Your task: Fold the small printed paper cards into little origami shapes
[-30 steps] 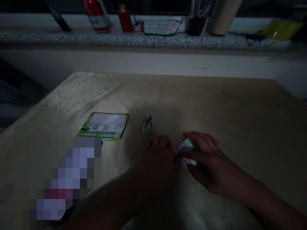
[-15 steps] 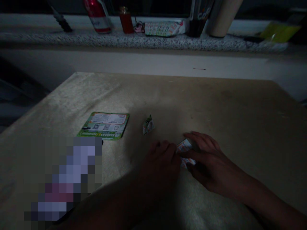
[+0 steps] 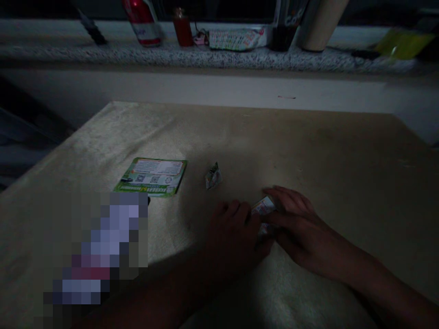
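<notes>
A small folded printed paper (image 3: 263,205), white with orange and blue print, lies between my two hands low over the table. My left hand (image 3: 236,228) is closed at its left edge, the fingers curled and dark in shadow. Against its right side is my right hand (image 3: 302,228), thumb and forefinger closed on it and the other fingers stretched along its far edge. Much of the paper is hidden by the fingers. Beyond my left hand stands a small folded paper piece (image 3: 213,177) with green and white print. Farther left a green printed card (image 3: 152,178) lies flat.
A blurred-out object (image 3: 103,246) lies at the table's left front. The pale cloth-covered table (image 3: 325,151) meets a white wall. On the speckled sill (image 3: 192,57) are a red can (image 3: 144,27), a red bottle (image 3: 183,29), a printed packet (image 3: 236,39) and a dark cup (image 3: 283,32).
My left hand has shifted slightly right, its thumb now lower on the paper, and the two hands are closer together. The whole view has shifted slightly.
</notes>
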The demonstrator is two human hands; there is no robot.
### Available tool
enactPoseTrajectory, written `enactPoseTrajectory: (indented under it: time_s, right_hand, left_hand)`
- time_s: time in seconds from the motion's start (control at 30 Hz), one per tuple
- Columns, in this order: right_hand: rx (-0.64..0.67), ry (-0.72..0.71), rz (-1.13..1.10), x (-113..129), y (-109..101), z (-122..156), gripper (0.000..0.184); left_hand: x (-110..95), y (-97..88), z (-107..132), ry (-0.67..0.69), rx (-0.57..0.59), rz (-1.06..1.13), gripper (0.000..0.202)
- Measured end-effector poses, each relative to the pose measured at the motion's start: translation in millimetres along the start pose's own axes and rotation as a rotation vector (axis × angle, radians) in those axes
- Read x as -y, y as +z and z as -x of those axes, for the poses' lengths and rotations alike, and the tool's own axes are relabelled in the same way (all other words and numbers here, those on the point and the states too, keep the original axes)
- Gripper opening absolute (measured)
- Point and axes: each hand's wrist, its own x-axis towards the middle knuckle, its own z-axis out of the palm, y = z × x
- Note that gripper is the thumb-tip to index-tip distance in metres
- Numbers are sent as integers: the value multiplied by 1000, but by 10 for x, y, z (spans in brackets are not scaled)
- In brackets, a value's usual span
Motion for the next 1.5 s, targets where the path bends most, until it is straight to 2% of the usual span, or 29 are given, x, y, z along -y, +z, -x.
enactPoseTrajectory:
  time_s: [0.1, 0.27, 0.53, 0.87, 0.97, 1.13, 1.27, 1.37, 1.5]
  right_hand:
    - [-1, 15, -2, -7, 7, 0, 42]
    - [-34, 21, -8, -39, 42, -6, 28]
    - [-90, 38, 23, -21, 80, -20, 32]
    - [-97, 15, 36, -41, 82, -11, 27]
    - [-106, 15, 24, -46, 91, -11, 31]
    - [-162, 134, 43, -76, 123, -25, 56]
    - [-201, 151, -10, -56, 123, -48, 40]
    - [-230, 158, -102, -28, 128, -52, 41]
    - [-203, 257, -305, -12, 155, -33, 58]
  left_hand:
    - [20, -4, -21, -21, 35, 37, 32]
    - [71, -125, -58, -99, 198, 164, 22]
    - [145, -295, -145, -156, 355, 250, 9]
    - [344, -354, -180, -123, 437, 311, 33]
    - [367, -381, -174, -105, 441, 321, 38]
    - [332, -368, -110, -113, 383, 339, 36]
    - [268, -298, -76, -147, 308, 389, 37]
    - [243, -235, -95, -182, 202, 363, 46]
    - [259, -191, -141, -212, 243, 429, 27]
